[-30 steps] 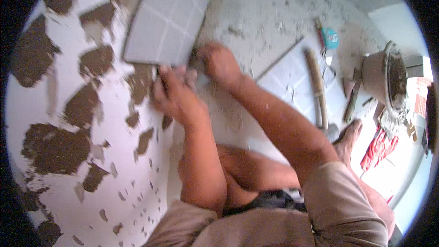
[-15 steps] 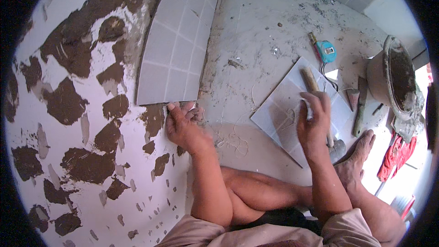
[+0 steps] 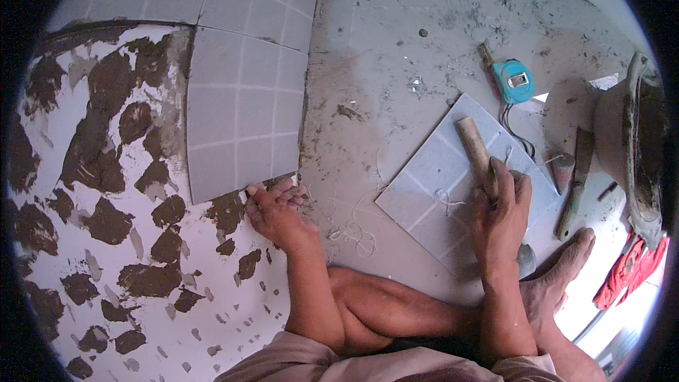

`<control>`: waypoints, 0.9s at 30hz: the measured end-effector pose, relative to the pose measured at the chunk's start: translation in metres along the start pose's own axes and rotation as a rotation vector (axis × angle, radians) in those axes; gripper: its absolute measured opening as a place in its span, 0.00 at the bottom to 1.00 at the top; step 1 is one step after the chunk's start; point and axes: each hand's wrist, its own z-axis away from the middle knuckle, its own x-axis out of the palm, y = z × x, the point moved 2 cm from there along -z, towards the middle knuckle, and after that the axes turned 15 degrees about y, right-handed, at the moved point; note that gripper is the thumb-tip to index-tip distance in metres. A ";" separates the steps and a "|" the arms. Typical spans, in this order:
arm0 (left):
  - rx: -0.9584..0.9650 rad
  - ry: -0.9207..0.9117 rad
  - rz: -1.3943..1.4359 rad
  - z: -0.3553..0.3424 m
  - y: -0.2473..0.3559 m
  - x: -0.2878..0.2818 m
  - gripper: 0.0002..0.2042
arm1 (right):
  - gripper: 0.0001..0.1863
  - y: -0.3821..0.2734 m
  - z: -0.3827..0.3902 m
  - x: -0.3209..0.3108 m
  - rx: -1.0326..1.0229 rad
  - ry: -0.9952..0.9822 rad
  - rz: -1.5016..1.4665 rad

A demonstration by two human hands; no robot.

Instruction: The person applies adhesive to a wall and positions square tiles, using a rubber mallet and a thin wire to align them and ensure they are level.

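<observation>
A grey wall tile (image 3: 244, 110) with a pale grid pattern stands against the wall on my left, its lower edge slightly slanted. My left hand (image 3: 279, 216) is at that lower edge, with fingers curled and fingertips against it. My right hand (image 3: 501, 223) is closed around the wooden handle of a mallet (image 3: 474, 145), whose dark head partly shows beside my wrist. The mallet is over a loose grey tile (image 3: 424, 194) lying cornerwise on the floor. A bit of white string (image 3: 447, 198) rests on this tile.
Beyond the loose tile lies a turquoise tape measure (image 3: 514, 81). Right of it are a pointed tool (image 3: 562, 170), a long flat-bladed tool (image 3: 576, 187), a mortar-smeared bucket (image 3: 619, 124) and red cloth (image 3: 626, 272). Brown mortar patches (image 3: 148, 279) dot the left wall; my bare foot (image 3: 555, 269) is near the tools.
My right hand has gone from open above the loose tile to gripping the mallet's handle. My left hand stays at the wall tile's lower edge. The view has shifted.
</observation>
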 end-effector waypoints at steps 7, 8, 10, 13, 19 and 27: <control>0.013 0.010 -0.038 0.004 0.000 0.003 0.20 | 0.31 0.006 0.000 -0.008 0.054 -0.135 0.127; 0.008 -0.016 -0.015 0.002 -0.002 0.001 0.20 | 0.31 0.005 -0.002 -0.010 0.051 -0.134 0.133; 0.013 -0.051 0.011 -0.004 -0.007 -0.003 0.20 | 0.31 -0.001 -0.008 -0.017 0.070 -0.056 -0.128; -0.039 -0.085 0.014 -0.013 -0.021 -0.013 0.21 | 0.27 -0.033 -0.021 -0.028 0.102 -0.131 -0.259; -0.370 -0.700 0.320 0.070 -0.014 0.010 0.29 | 0.19 -0.084 0.014 -0.017 -0.027 -0.753 -0.145; -0.569 -0.771 0.530 0.032 0.002 0.003 0.27 | 0.15 -0.093 0.033 -0.027 -0.124 -0.705 -0.296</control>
